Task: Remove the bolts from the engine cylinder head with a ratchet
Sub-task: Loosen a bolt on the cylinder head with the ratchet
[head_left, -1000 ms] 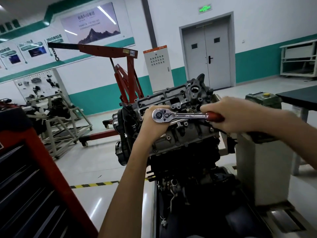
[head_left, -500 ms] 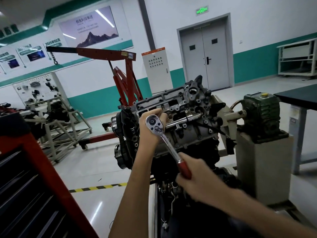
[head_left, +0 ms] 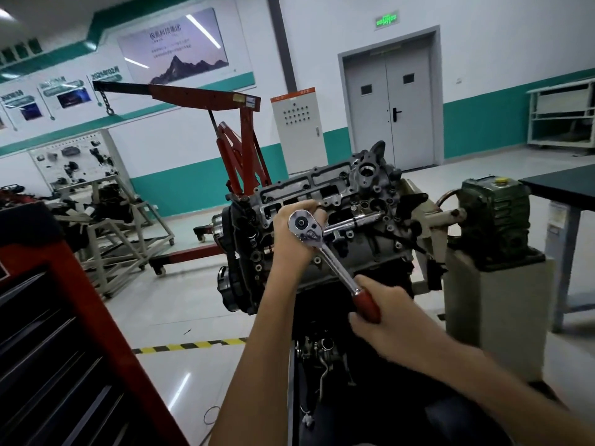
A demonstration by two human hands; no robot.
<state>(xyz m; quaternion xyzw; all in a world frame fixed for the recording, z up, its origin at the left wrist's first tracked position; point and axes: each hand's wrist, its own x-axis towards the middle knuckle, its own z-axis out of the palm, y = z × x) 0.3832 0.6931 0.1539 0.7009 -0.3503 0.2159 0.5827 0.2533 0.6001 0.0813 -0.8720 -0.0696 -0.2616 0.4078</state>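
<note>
The grey engine cylinder head (head_left: 370, 201) sits tilted on its stand in the middle of the view. A chrome ratchet (head_left: 325, 252) with a red handle runs from the head down to the right. My left hand (head_left: 294, 235) wraps around the ratchet's round head and holds it against the cylinder head. A long chrome extension (head_left: 352, 222) runs from the ratchet head into the engine. My right hand (head_left: 381, 320) grips the red handle low and to the right. The bolt under the tool is hidden.
A red tool cabinet (head_left: 58, 349) fills the lower left. A red engine hoist (head_left: 238, 156) stands behind the engine. A green gearbox (head_left: 492, 217) on a grey pedestal sits to the right, beside a dark table (head_left: 566, 185). Yellow-black tape (head_left: 190, 346) marks the floor.
My right hand swung the ratchet handle from pointing right down to the lower right, then held there. My left hand stayed on the ratchet head.
</note>
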